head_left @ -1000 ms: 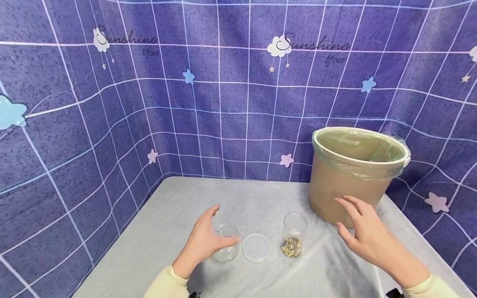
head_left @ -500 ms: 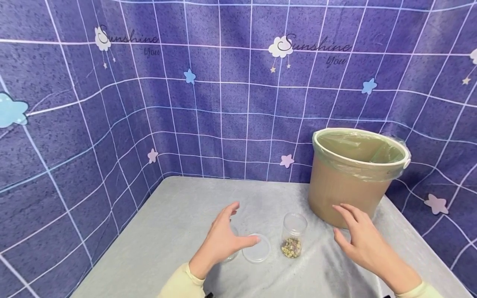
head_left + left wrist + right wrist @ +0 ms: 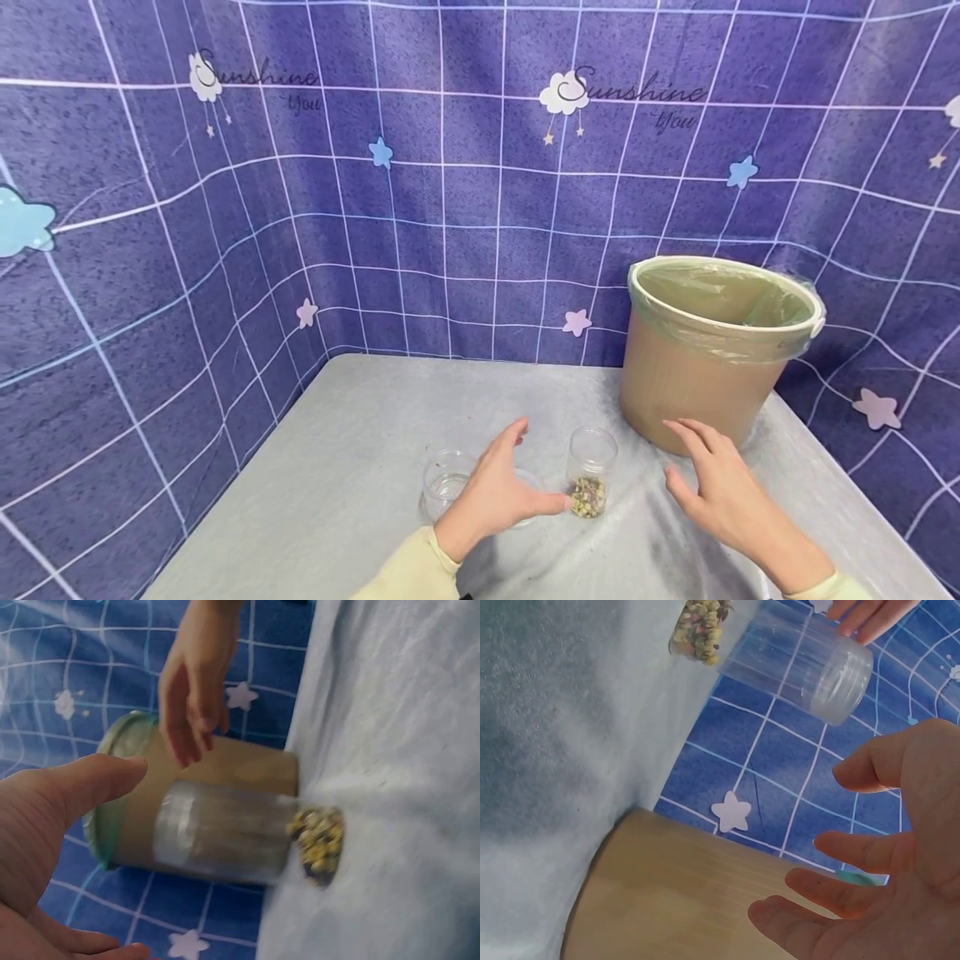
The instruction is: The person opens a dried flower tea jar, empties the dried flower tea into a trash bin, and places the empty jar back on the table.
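Observation:
A clear plastic jar [image 3: 592,452] stands upright and lidless on the grey cloth, its bottom part filled with dried yellowish flower buds [image 3: 587,498]. My left hand [image 3: 501,493] is held just left of it, thumb and fingers spread apart, the thumb tip overlapping the jar's lower edge in the head view. In the left wrist view the jar [image 3: 232,832] lies ahead of the parted thumb and fingers. To the jar's right hovers my right hand [image 3: 716,492], fingers loosely bent and holding nothing. A round translucent lid [image 3: 531,480] is mostly hidden behind the left hand.
A second clear round container [image 3: 442,475], low and without a lid, sits left of the left hand. At the back right stands a tan bin [image 3: 693,383] with a greenish liner, close beyond the right hand. A purple grid-patterned curtain [image 3: 465,250] encloses the table's back and sides.
My left hand has moved right, from over the low container, across the lid, to beside the jar. The right hand has shifted slightly left and down. The jar has stayed in place.

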`<state>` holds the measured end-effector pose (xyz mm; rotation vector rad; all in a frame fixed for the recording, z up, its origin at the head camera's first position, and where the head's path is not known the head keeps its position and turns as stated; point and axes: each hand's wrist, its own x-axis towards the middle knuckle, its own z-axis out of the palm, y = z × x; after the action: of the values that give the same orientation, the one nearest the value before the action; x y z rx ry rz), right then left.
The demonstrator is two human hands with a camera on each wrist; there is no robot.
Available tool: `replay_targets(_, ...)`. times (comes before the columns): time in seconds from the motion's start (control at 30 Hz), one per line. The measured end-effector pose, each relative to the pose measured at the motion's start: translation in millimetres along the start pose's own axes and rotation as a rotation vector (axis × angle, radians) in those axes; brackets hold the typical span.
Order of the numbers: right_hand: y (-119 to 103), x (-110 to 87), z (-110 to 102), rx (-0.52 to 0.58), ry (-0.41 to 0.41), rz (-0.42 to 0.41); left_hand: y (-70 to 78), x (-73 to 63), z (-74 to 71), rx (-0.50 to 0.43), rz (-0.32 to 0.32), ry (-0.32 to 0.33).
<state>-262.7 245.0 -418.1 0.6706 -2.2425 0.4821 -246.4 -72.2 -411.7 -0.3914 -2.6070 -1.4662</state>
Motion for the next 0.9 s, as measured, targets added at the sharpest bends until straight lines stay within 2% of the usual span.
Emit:
replay_targets(0.33,3.6,-2.2,5.6,0.000,-0.016,0.010,-7.9,7.6,46.2,0.023,-0.033,-0.057)
replay_targets(0.47,3.1,-4.2,8.5,-0.005,-0.023,0.025,-12.1,11.6,60.6,0.033,-0.045,-0.060)
replay_targets(0.67,4.1,-7.5,16.2,-0.002,-0.030,0.041,-17.3,18.2,73.5,0.055,-0.044,-0.019)
replay_targets(0.9,6.1,-9.1,24.1,0.017,-0.020,0.037,-18.8,24.6,80.3,0.012,-0.050,-0.014)
